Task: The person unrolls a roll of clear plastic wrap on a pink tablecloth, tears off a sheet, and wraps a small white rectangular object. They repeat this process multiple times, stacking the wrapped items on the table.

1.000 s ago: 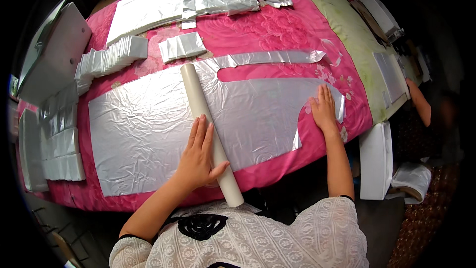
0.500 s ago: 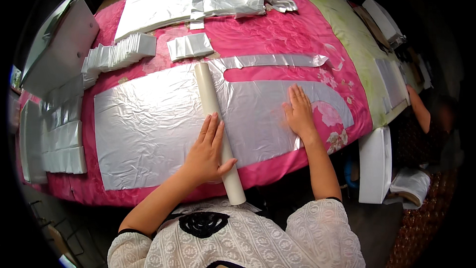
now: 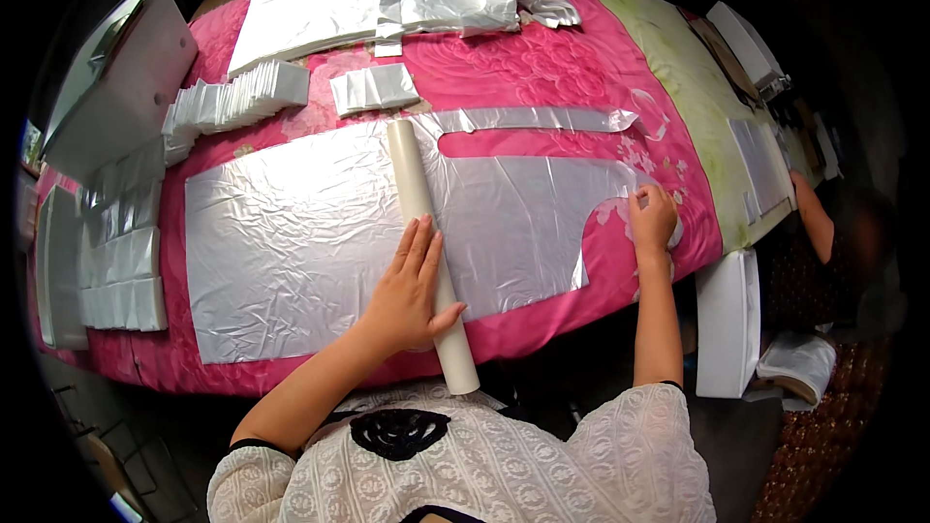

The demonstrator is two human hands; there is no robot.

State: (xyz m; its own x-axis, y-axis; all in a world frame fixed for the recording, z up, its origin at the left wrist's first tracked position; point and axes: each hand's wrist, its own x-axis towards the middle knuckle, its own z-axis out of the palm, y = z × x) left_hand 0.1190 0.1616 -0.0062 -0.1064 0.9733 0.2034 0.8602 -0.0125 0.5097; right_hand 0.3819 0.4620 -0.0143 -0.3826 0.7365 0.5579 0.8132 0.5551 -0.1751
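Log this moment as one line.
left hand: flat on cream tube | right hand: pinching silver sheet edge | surface: pink cloth

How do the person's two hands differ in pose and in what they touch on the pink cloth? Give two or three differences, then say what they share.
The left hand lies flat, fingers stretched, on the cream tube; the right hand is curled, fingertips at the silver sheet's cut edge. The left hand sits near the sheet's middle; the right hand reaches its far right end. Both press down on the same sheet.
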